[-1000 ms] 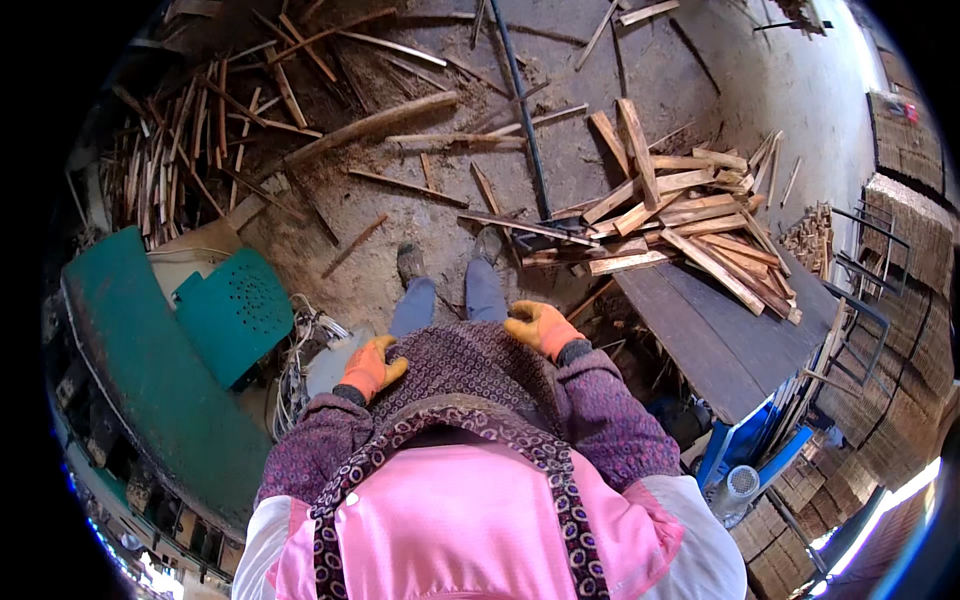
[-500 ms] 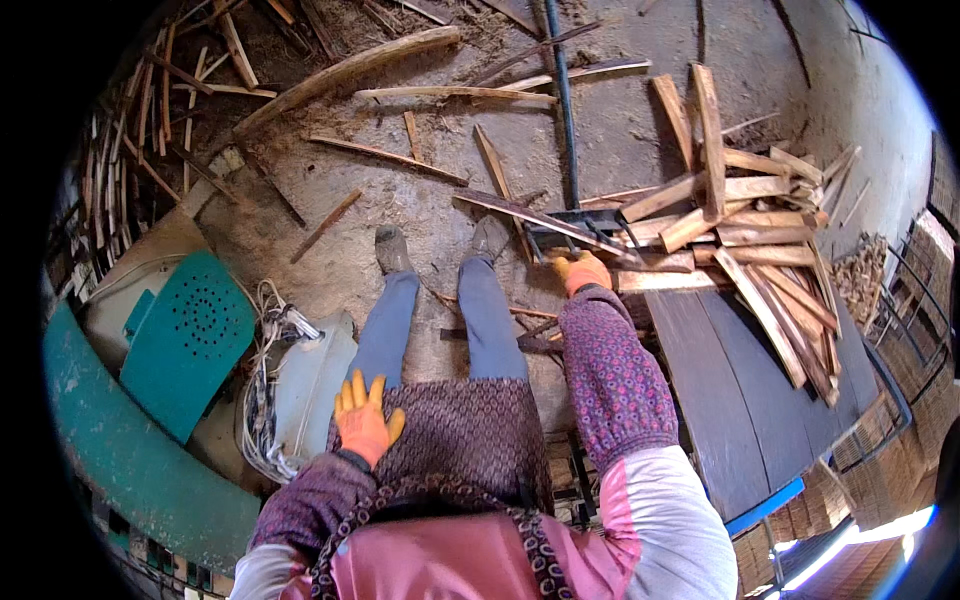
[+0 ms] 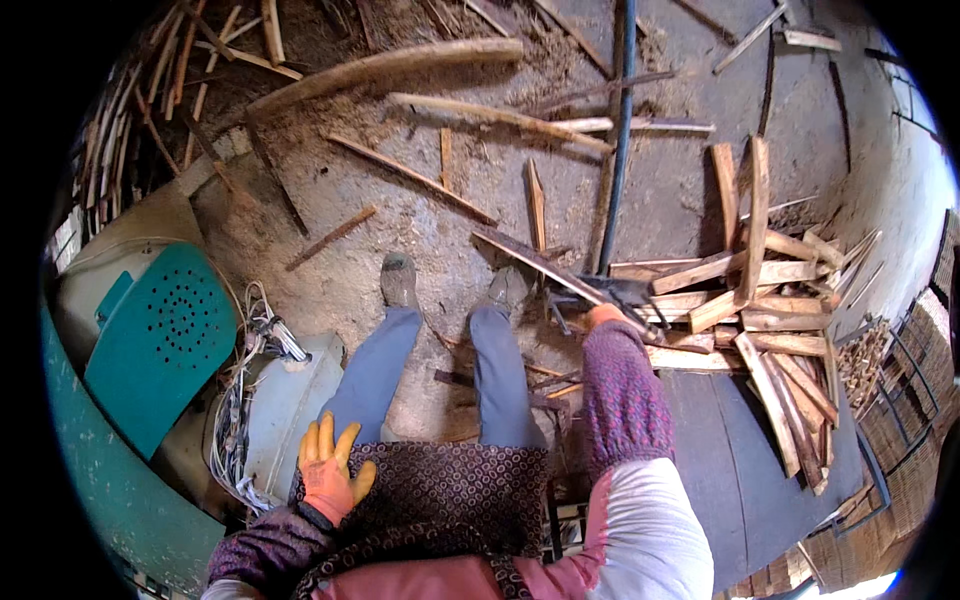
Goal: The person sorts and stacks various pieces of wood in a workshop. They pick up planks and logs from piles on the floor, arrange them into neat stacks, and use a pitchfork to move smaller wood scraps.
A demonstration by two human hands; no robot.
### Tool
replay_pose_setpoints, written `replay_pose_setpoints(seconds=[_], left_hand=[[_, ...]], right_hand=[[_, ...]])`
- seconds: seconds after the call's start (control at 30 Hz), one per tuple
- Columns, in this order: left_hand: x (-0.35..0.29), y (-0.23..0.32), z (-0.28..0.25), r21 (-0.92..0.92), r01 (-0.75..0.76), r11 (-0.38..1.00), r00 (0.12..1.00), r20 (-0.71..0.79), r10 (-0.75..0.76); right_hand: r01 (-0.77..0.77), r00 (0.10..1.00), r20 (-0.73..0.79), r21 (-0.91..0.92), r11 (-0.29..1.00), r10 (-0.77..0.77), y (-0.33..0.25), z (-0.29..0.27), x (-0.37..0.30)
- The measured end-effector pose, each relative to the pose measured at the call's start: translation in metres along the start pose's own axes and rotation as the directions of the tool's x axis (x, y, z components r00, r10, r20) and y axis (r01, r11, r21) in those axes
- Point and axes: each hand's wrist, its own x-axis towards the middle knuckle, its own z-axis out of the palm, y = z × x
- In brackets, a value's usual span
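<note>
My right hand [image 3: 604,315], in an orange glove, reaches to the edge of the dark bench and closes on a long wooden strip [image 3: 545,266]; its fingertips are mostly hidden. Under and beside that strip sits the black pronged head of a fork [image 3: 628,290], its long blue handle [image 3: 622,130] running away from me. My left hand [image 3: 335,472], gloved in orange and yellow, is held open with fingers spread above my patterned apron [image 3: 440,490]. Nothing is in it. A pile of split wood [image 3: 745,310] lies just right of my right hand.
At my left stand a green machine guard [image 3: 165,345] with holes and a grey box [image 3: 295,400] with bundled cables. Loose strips and a curved slab [image 3: 390,72] lie on the dusty floor ahead. The dark bench top [image 3: 700,430] is at my right, a pale wall [image 3: 890,190] beyond.
The view has tilted and turned, shifting the scene down in the picture. My left hand stays spread over the apron. My right hand remains at the strip, its fingers now less visible.
</note>
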Motion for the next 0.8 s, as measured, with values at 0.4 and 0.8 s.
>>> replay_pose_setpoints(seconds=[0.4, 0.8], left_hand=[[-0.067, 0.0, -0.033, -0.106, 0.036, 0.994, 0.996, 0.08, -0.028], [-0.025, -0.007, -0.281, -0.328, -0.521, 0.788, 0.621, -0.779, 0.086]], right_hand=[[0.492, 0.817, -0.17, -0.293, 0.819, -0.551, -0.143, -0.228, -0.563], [0.879, 0.404, -0.717, 0.132, 0.458, -0.569, -0.148, -0.292, -0.842]])
